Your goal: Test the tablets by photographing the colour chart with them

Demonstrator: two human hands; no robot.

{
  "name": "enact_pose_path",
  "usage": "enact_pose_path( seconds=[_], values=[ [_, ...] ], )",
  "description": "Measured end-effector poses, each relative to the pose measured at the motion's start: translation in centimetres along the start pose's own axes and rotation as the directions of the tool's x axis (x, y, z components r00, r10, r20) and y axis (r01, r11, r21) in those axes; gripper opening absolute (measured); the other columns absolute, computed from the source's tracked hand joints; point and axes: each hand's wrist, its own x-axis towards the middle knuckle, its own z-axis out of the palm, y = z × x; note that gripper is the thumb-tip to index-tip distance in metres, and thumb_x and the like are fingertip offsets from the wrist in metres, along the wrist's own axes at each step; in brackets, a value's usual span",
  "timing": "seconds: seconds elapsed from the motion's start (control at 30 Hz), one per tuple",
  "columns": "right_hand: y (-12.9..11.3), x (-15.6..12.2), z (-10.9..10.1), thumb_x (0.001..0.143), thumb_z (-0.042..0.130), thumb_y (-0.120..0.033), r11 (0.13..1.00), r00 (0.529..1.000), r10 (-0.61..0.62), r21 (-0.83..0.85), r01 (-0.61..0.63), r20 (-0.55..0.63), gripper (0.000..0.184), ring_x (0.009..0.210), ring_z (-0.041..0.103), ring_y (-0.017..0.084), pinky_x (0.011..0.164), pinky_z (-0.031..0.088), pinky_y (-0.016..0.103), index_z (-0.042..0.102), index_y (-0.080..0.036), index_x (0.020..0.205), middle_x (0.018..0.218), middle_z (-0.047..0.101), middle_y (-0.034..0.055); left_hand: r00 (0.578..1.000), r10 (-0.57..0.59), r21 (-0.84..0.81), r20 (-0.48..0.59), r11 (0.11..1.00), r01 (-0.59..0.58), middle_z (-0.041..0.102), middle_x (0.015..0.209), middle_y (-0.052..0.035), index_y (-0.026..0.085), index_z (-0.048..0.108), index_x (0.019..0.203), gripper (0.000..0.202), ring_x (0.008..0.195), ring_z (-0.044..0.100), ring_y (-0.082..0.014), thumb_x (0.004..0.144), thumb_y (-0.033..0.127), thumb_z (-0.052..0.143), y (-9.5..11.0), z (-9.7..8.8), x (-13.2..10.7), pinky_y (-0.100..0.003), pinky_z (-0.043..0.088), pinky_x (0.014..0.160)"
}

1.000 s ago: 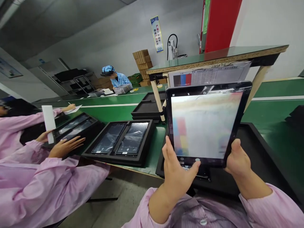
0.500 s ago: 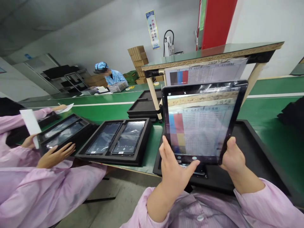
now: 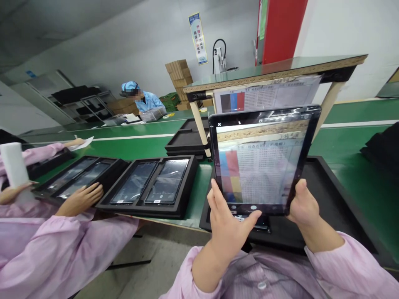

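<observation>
Gripping the tablet [image 3: 262, 162] at lower corners, left hand [image 3: 229, 232] and right hand [image 3: 304, 207], thumbs in front.

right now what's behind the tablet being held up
Behind the tablet, a printed colour chart hangs from the raised shelf; only its top strip shows, the rest is covered.

The tablet's [image 3: 263, 160] screen, a washed-out blur a second ago, now shows a sharp picture of the colour chart [image 3: 232, 101] hanging at 12 o'clock, rows of text included. The co-worker's white strip [image 3: 14, 168] now stands further toward 9 o'clock, at the edge of view, and that person's other hand [image 3: 81, 199] also lies further that way.
</observation>
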Motion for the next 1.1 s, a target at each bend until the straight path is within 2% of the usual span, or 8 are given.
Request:
enact_pose_path(
  seconds=[0.13, 0.3, 0.5, 0.63, 0.77, 0.87, 0.97, 1.1],
  values=[
    [0.3, -0.2, -0.1, 0.082, 0.057, -0.084, 1.000, 1.000, 0.014, 0.007, -0.014, 0.003, 0.067, 0.121, 0.062, 0.035, 0.104, 0.055, 0.051, 0.076, -0.022, 0.100, 0.099, 0.075, 0.0106, 0.999, -0.049, -0.354, -0.003, 0.934, 0.045, 0.058, 0.139, -0.0186, 0.021, 0.029, 0.158, 0.085, 0.126, 0.059, -0.0325, 0.089, 0.059, 0.062, -1.8, -0.4, 0.9, -0.050, 0.050, 0.105],
    [0.6, -1.3, 0.4, 0.093, 0.052, -0.073, 1.000, 0.997, 0.027, -0.018, -0.026, 0.071, 0.059, 0.124, 0.060, 0.033, 0.107, 0.052, 0.050, 0.074, -0.023, 0.114, 0.115, 0.072, 0.0097, 0.906, -0.397, -0.814, 0.145, 0.473, 0.337, 0.073, 0.124, -0.0086, 0.027, 0.067, 0.131, 0.062, 0.111, 0.070, -0.0261, 0.083, 0.067, 0.067, -3.3, -0.7, 3.2, -0.036, 0.057, 0.094],
    [-1.3, -1.7, 0.1, 0.108, 0.034, -0.049, 0.890, 0.942, -0.244, -0.333, 0.312, 0.230, 0.055, 0.151, 0.022, 0.021, 0.126, 0.018, 0.045, 0.024, -0.036, 0.160, 0.163, 0.025, -0.0032, 0.781, -0.524, -0.860, 0.340, 0.163, 0.483, 0.073, 0.127, -0.0034, 0.035, 0.072, 0.124, 0.059, 0.110, 0.071, -0.0264, 0.070, 0.056, 0.085, -4.0, -0.3, 2.8, -0.039, 0.058, 0.096],
    [-3.5, -1.0, -1.2, 0.108, 0.037, -0.044, 0.693, 0.892, -0.322, -0.563, 0.451, 0.319, 0.060, 0.150, 0.024, 0.023, 0.123, 0.030, 0.042, 0.014, -0.036, 0.162, 0.163, 0.022, -0.0040, 0.778, -0.463, -0.837, 0.424, 0.128, 0.532, 0.072, 0.130, -0.0040, 0.035, 0.072, 0.125, 0.054, 0.119, 0.068, -0.0276, 0.075, 0.053, 0.082, -4.5, 0.2, 1.6, -0.042, 0.052, 0.106],
    [-4.3, -1.2, -2.4, 0.106, 0.039, -0.049, 0.601, 0.918, -0.291, -0.694, 0.395, 0.270, 0.066, 0.147, 0.031, 0.028, 0.117, 0.041, 0.042, 0.013, -0.028, 0.163, 0.163, 0.023, 0.0017, 0.751, -0.464, -0.803, 0.469, 0.131, 0.582, 0.072, 0.130, -0.0051, 0.033, 0.074, 0.121, 0.056, 0.124, 0.066, -0.0290, 0.072, 0.057, 0.084, -3.7, 0.5, 1.1, -0.043, 0.046, 0.113],
    [-4.4, -1.6, -2.8, 0.103, 0.042, -0.057, 0.734, 0.959, -0.237, -0.618, 0.282, 0.156, 0.069, 0.147, 0.033, 0.027, 0.121, 0.035, 0.043, 0.022, -0.027, 0.162, 0.162, 0.028, 0.0028, 0.701, -0.516, -0.762, 0.493, 0.132, 0.633, 0.072, 0.130, -0.0071, 0.031, 0.074, 0.122, 0.067, 0.125, 0.065, -0.0313, 0.063, 0.063, 0.086, -1.6, 0.9, 1.0, -0.044, 0.047, 0.112],
    [-4.9, -1.6, -3.4, 0.100, 0.035, -0.070, 0.961, 0.995, -0.082, -0.270, 0.062, -0.061, 0.073, 0.145, 0.038, 0.026, 0.119, 0.039, 0.046, 0.029, -0.029, 0.160, 0.160, 0.035, 0.0034, 0.633, -0.500, -0.685, 0.591, 0.104, 0.721, 0.067, 0.139, -0.0087, 0.031, 0.070, 0.130, 0.077, 0.130, 0.061, -0.0337, 0.063, 0.066, 0.085, 0.8, 1.8, 1.0, -0.046, 0.048, 0.111],
    [-5.7, -0.9, -6.7, 0.094, 0.034, -0.075, 0.978, 0.933, 0.170, -0.063, -0.200, -0.316, 0.079, 0.132, 0.054, 0.029, 0.105, 0.055, 0.050, 0.029, -0.026, 0.157, 0.151, 0.049, 0.0077, 0.643, -0.314, -0.611, 0.699, 0.204, 0.765, 0.054, 0.153, -0.0082, 0.028, 0.064, 0.137, 0.069, 0.147, 0.043, -0.0308, 0.079, 0.066, 0.073, 2.9, 4.2, 0.9, -0.045, 0.032, 0.123]
  ],
)
